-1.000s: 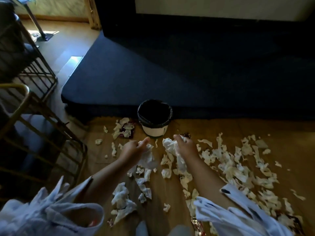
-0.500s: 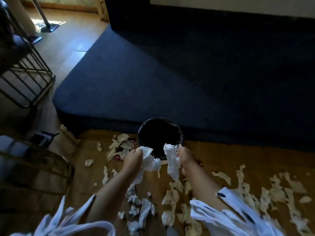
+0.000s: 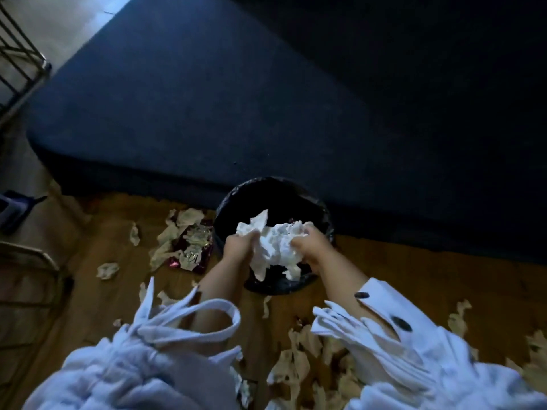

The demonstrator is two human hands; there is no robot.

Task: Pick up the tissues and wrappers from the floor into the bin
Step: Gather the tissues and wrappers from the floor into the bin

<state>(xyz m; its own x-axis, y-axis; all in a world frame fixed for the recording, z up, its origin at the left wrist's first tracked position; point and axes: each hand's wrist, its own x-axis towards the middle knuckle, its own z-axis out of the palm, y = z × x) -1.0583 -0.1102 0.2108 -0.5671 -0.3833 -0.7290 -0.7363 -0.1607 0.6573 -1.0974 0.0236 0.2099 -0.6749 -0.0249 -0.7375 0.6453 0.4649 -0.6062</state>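
Held one big crumpled wad of white tissue [image 3: 273, 247] between the left hand [image 3: 238, 247] and the right hand [image 3: 312, 247], directly over the mouth of the round bin [image 3: 268, 184] lined with black plastic. Curled the fingers of both hands round the wad, the left from its left side, the right from its right. Buried most fingertips in the paper, so could not tell them apart. Blocked the near inside of the bin with wad and wrists. Showed only darkness farther in, contents not made out. Rested on the brown wooden floor [image 3: 414, 276], hard against the edge of a dark blue mattress-like slab [image 3: 207, 99], far part lost in shadow. Just left of the bin, a maroon and silver foil wrapper [image 3: 192, 253], partly covered by pale tissue scraps [image 3: 189, 217], print too blurred to read. Nearer the body, more torn tissue pieces [image 3: 296, 365] on the floor, some hidden under rumpled white sleeves, left [image 3: 133, 365] and right [image 3: 399, 344], both cut off by the lower edge. At the upper left edge, part of a metal wire rack [image 3: 20, 54]. At the left edge, a blue object [image 3: 14, 208], showed too little to name.
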